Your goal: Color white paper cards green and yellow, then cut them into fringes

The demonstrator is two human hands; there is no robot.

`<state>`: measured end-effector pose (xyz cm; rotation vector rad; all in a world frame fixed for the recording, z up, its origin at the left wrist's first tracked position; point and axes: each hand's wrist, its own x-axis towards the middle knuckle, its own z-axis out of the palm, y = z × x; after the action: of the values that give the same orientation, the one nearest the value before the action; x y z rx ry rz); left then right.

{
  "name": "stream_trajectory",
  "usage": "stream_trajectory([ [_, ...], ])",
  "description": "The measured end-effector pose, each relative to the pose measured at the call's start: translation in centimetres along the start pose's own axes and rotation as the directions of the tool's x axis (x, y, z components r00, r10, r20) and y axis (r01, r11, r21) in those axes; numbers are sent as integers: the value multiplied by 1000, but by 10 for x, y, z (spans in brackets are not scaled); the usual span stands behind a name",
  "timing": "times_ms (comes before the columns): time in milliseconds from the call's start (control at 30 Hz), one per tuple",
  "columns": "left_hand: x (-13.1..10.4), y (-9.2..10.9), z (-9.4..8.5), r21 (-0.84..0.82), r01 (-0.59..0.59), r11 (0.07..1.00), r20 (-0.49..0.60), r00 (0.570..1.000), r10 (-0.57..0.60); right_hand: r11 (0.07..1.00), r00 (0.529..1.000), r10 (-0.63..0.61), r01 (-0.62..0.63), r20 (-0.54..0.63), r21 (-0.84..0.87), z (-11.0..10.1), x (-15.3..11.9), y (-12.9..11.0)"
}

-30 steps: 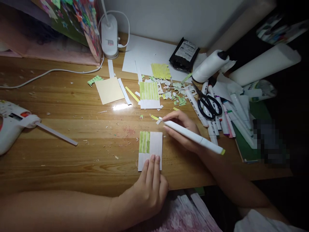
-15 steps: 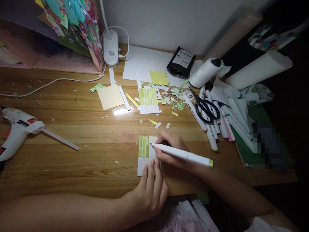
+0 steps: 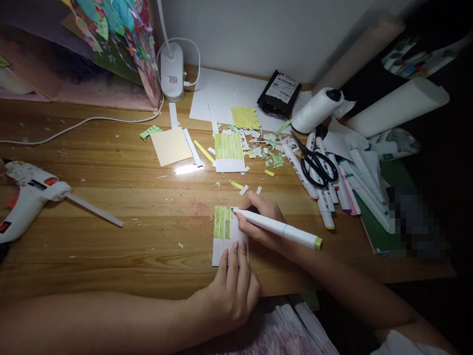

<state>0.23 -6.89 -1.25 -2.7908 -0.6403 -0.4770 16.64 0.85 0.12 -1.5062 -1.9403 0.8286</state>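
A small white card [image 3: 220,251] with green stripes across its upper half lies near the front edge of the table. The fingertips of my left hand [image 3: 232,291] rest flat on its lower part, fingers stretched out. My right hand [image 3: 264,224] grips a white marker [image 3: 279,228] with a yellow-green end; its tip touches the card near the top, just right of the drawn stripes. Farther back lies a second card [image 3: 229,153] with similar green stripes. Beside it are a plain cream square [image 3: 172,146] and a yellow fringed piece [image 3: 245,118].
Scissors [image 3: 318,166] lie on several markers [image 3: 325,209] at the right. Green paper scraps [image 3: 271,148] are strewn at the back. A glue gun [image 3: 35,195] lies at the left. A black packet [image 3: 279,94], white rolls [image 3: 316,111] and a lamp base [image 3: 172,74] stand behind.
The marker tip has moved up toward the card's top edge, and a short new green mark shows there. My left hand stays on the card. The whole view has shifted slightly.
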Motion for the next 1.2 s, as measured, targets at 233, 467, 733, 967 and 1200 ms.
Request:
stream_trajectory([
  [233, -1, 1, 0, -3, 9, 1000, -14, 1000, -9, 999, 1000, 14, -14, -7, 34, 0, 0, -1],
  [467, 2, 2, 0, -6, 15, 1000, -14, 1000, -15, 1000, 1000, 3, -3, 13, 14, -3, 3, -2],
  [733, 1, 1, 0, -1, 1, 1000, -20, 1000, -1, 997, 997, 59, -62, 57, 51, -7, 5, -6],
  [967, 2, 0, 1, 5, 6, 1000, -25, 1000, -6, 999, 995, 28, -32, 95, 32, -8, 5, -5],
  [1200, 1, 6, 0, 12, 56, 998, 26, 998, -56, 999, 997, 27, -29, 74, 34, -8, 5, -4],
])
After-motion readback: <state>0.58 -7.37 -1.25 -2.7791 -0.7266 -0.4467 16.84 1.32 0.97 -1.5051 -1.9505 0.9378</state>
